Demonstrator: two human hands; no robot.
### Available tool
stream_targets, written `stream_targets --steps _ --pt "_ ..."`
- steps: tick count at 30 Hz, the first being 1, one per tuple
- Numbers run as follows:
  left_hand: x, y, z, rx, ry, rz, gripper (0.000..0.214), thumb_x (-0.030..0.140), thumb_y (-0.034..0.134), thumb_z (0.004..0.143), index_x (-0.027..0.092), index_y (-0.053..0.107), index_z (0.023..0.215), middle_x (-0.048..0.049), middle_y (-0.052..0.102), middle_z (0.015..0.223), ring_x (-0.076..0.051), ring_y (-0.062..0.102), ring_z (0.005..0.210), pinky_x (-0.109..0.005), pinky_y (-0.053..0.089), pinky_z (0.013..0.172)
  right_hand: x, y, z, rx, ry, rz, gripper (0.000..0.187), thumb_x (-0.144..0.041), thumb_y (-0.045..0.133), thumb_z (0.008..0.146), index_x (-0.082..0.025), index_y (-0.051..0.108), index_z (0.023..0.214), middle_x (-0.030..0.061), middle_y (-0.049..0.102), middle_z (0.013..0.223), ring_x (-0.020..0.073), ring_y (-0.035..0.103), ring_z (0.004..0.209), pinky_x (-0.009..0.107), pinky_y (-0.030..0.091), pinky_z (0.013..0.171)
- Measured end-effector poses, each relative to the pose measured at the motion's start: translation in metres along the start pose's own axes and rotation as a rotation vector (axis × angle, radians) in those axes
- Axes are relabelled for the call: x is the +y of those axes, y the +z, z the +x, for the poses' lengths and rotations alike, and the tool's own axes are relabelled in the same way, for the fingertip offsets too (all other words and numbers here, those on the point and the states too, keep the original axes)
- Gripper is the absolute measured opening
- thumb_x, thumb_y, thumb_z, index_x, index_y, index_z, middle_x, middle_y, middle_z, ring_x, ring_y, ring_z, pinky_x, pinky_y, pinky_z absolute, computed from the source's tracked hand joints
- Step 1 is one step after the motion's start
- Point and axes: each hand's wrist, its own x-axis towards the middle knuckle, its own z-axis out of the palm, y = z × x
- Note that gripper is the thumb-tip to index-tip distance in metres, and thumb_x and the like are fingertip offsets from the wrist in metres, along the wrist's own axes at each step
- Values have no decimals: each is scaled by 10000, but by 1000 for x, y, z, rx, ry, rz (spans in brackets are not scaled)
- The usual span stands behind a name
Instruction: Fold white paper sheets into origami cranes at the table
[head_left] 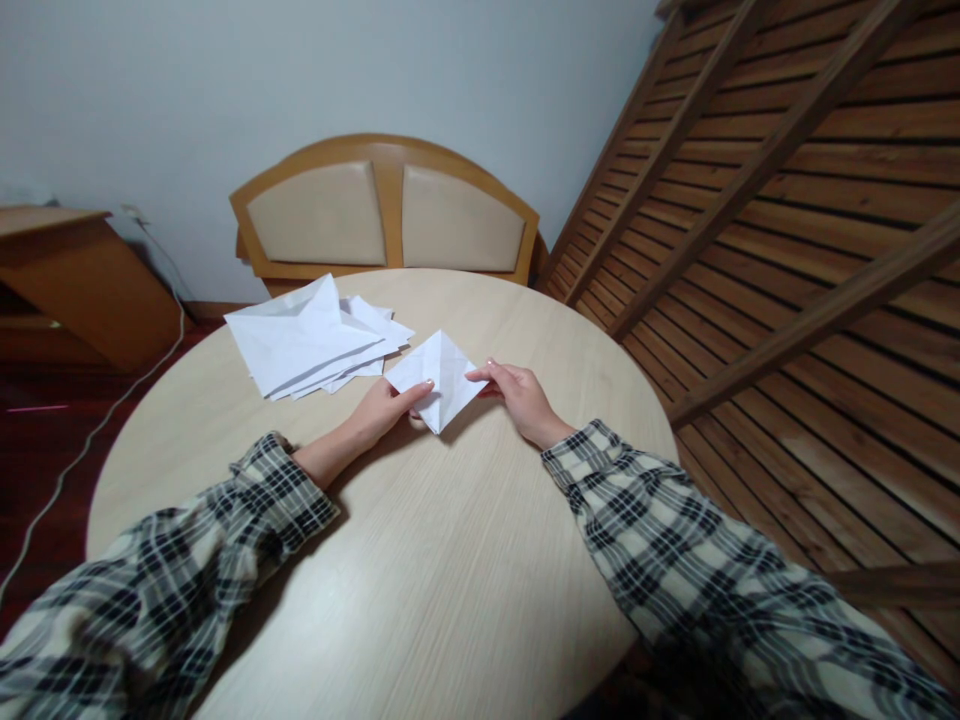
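Note:
A small folded sheet of white paper (451, 372), diamond-shaped with creases across it, is held between my two hands above the round table. My left hand (388, 408) pinches its left side, thumb on top and the other fingers mostly hidden beneath. At the right corner, my right hand (521, 398) grips the paper between thumb and fingers. Just behind my left hand lies a loose pile of white folded papers (300, 335), their pointed corners sticking out at different angles.
The pale round wooden table (450, 560) fills the middle. Behind it stand a padded wooden headboard (394, 210) and a wall. A slatted wooden panel (787, 250) leans along the right. On the left are a wooden cabinet (75, 280) and a white cable (112, 410) on the floor.

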Motion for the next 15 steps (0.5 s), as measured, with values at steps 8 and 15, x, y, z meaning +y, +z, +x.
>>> stream_targets --steps 8,15 --pt "-4 0 -1 31 -51 0 475 371 737 725 138 672 1135 -159 685 1275 -315 636 1145 -470 488 1023 -2 1 -2 -52 -70 -58 366 -553 624 876 -222 764 948 68 746 1016 187 671 891 394 548 848" --pt "-3 1 -3 41 -52 -13 488 345 726 729 118 671 1158 -176 684 1269 -319 640 1144 -471 496 1013 -4 1 -2 -59 -60 -6 299 -452 636 891 -268 708 1115 45 708 1097 187 648 901 389 576 799"
